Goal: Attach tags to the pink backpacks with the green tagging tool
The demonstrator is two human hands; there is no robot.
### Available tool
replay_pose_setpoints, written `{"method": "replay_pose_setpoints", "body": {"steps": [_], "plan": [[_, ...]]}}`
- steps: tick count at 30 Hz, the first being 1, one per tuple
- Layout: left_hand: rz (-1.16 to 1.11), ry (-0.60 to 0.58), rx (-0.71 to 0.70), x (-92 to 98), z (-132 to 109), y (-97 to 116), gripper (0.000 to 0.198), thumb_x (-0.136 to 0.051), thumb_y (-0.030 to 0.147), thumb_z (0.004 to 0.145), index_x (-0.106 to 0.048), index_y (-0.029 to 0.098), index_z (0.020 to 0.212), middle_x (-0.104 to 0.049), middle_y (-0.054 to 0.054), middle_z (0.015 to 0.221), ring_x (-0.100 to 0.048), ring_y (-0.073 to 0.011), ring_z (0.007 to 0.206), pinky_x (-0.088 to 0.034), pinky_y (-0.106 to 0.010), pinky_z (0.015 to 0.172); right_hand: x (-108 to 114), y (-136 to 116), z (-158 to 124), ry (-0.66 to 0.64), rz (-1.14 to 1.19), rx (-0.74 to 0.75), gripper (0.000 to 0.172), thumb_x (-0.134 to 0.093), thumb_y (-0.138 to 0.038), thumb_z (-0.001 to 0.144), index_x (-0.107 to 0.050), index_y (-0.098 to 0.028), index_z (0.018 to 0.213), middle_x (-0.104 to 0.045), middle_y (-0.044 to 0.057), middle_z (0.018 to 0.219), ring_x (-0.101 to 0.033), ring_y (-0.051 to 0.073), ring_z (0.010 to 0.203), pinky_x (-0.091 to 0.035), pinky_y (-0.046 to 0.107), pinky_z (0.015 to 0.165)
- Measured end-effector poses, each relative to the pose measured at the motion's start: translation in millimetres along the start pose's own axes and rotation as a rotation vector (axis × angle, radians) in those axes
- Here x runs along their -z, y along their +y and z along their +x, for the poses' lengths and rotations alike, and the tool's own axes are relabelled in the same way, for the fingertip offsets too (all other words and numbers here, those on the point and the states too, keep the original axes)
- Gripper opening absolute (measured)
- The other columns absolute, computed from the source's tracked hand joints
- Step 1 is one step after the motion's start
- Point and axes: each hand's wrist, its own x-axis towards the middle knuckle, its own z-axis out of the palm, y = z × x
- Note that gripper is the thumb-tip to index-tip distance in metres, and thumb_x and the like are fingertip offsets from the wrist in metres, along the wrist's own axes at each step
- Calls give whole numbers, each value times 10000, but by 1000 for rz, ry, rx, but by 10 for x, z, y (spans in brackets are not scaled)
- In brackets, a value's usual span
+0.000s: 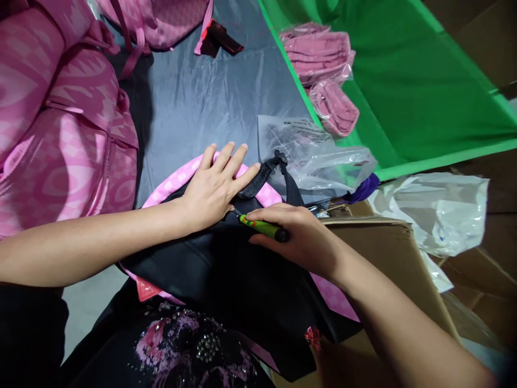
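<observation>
My left hand lies flat, fingers spread, across the black back panel and pink checked edge of a bag. Between the fingers and thumb of my right hand is a slim tool with a green handle and black end. Its thin metal tip meets the black fabric close to my left thumb; the exact kind of tool is unclear. A knotted black strap rises from the bag just beyond my hands. One red tag shows at the bag's lower left edge.
Pink patterned backpacks stand at the left on a grey surface. A clear plastic bag lies ahead. Wrapped pink bundles rest in a green fabric bin. An open cardboard box is at my right.
</observation>
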Motion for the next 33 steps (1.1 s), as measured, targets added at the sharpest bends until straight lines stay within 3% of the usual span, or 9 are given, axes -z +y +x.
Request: {"method": "replay_pose_setpoints", "body": {"steps": [7,14,24,33], "plan": [[-102,-17,20,-8,1,-17,677,-586,404,914,-323,252,1519,-319,-122,1603,-368,-369,1381,-270,-575,1129,-60,24,50,39,-50,87,267,-721,-110,789,-760,-229,1025,-791,39,1020,-749,224,929,-556,372,900],[-150,-52,10,72,-11,-14,607,-509,378,974,-319,185,1518,-304,-161,1597,-355,-378,1368,-246,-576,1124,-13,-6,122,-25,-82,112,263,-691,-68,781,-769,-225,976,-796,26,988,-757,214,873,-564,325,835],[-96,-57,5,6,-6,-26,609,-484,399,997,-283,181,1529,-292,-192,1579,-343,-365,1402,-226,-554,1129,29,-134,191,-126,-196,17,171,-664,-121,814,-767,-218,910,-789,33,869,-744,208,824,-518,298,822],[-40,-73,3,21,-3,-37,664,-545,398,960,-282,196,1535,-299,-179,1581,-366,-372,1401,-263,-544,1127,25,-175,166,-79,-190,-62,95,-674,-183,826,-755,-226,850,-765,9,782,-702,181,729,-446,295,761]]}}
